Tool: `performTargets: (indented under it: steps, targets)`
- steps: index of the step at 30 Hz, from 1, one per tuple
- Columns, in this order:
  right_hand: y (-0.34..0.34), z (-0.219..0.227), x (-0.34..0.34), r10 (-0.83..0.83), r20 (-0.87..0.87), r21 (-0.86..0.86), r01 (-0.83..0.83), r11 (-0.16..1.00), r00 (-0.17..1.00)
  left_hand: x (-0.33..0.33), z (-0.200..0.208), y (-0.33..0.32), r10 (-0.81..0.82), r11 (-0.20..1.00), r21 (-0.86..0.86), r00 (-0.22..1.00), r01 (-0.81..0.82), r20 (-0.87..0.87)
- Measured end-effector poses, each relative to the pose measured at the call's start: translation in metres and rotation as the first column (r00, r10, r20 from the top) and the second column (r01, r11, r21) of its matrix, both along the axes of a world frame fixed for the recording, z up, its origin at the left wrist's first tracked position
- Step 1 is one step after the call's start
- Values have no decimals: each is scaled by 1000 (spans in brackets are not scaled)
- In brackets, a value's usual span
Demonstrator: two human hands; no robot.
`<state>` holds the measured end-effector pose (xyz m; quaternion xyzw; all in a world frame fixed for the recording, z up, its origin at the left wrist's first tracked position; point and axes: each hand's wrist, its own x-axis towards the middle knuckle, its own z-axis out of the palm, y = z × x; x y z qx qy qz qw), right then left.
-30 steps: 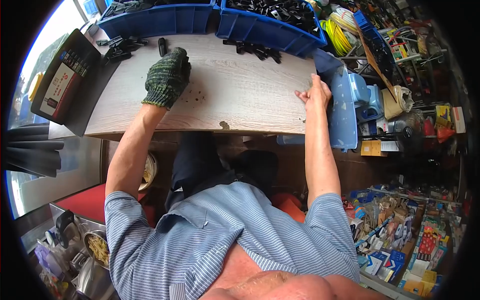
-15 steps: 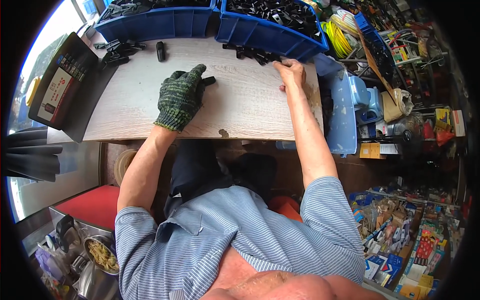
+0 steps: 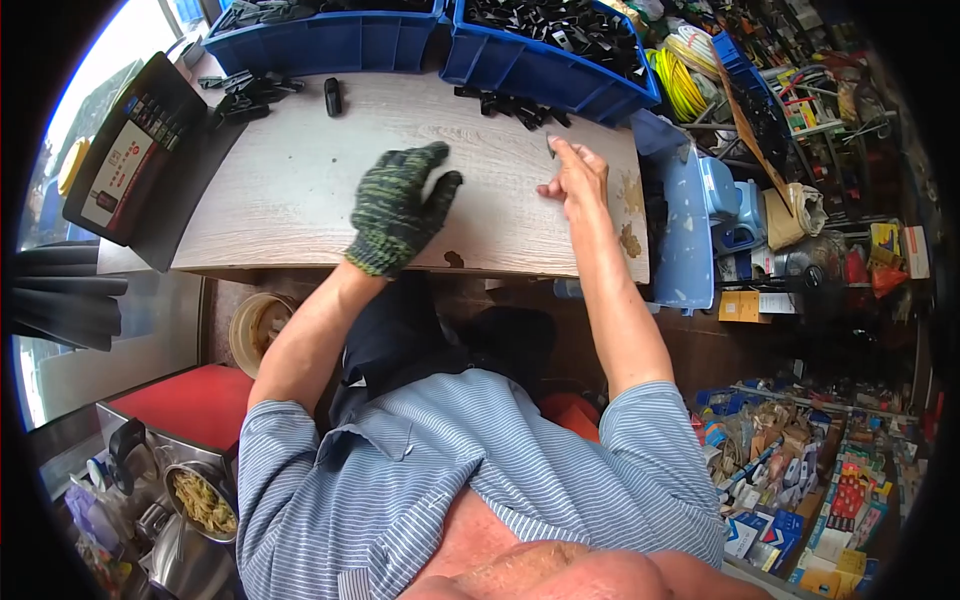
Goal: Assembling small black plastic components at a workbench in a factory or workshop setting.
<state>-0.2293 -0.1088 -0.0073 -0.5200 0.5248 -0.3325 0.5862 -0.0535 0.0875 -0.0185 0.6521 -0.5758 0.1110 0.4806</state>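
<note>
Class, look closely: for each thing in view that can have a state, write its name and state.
Left grip: gloved, thumb and forefinger spread apart.
Right grip: bare; cannot tell whether closed on anything.
Tabletop: marked with brown patches.
Single black part: lying loose on the tabletop.
Left blue bin: open-topped, holding dark parts.
Right blue bin: open-topped, heaped with black parts.
Black panel: standing tilted.
Yellow cable: coiled.

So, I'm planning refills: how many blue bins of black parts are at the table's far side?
2: the left bin, beyond a lone black piece, and the right bin, beyond a loose cluster of black pieces. The picture cuts off both, so others may be hidden.
</note>
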Motion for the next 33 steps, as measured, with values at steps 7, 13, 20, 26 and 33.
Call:
performTargets:
  steps: [7,13,20,26,33]
  targets:
    - [93,-2,19,121,223,-132,-93,987,967,-60,-5,-28,-41,977,195,976,84,-215]
    - [85,-14,5,336,132,-102,-325,940,932,-59,-2,-17,-32,972,227,988,66,-150]
    - [95,-18,9,336,208,-173,-304,937,919,-45,3,2,58,992,111,998,-60,24]
    - [105,1,14,151,334,55,-179,982,930,20,6,-3,209,831,451,934,-326,289]
    - [101,-10,16,41,350,10,-48,999,936,-21,14,12,-205,943,193,930,272,-306]
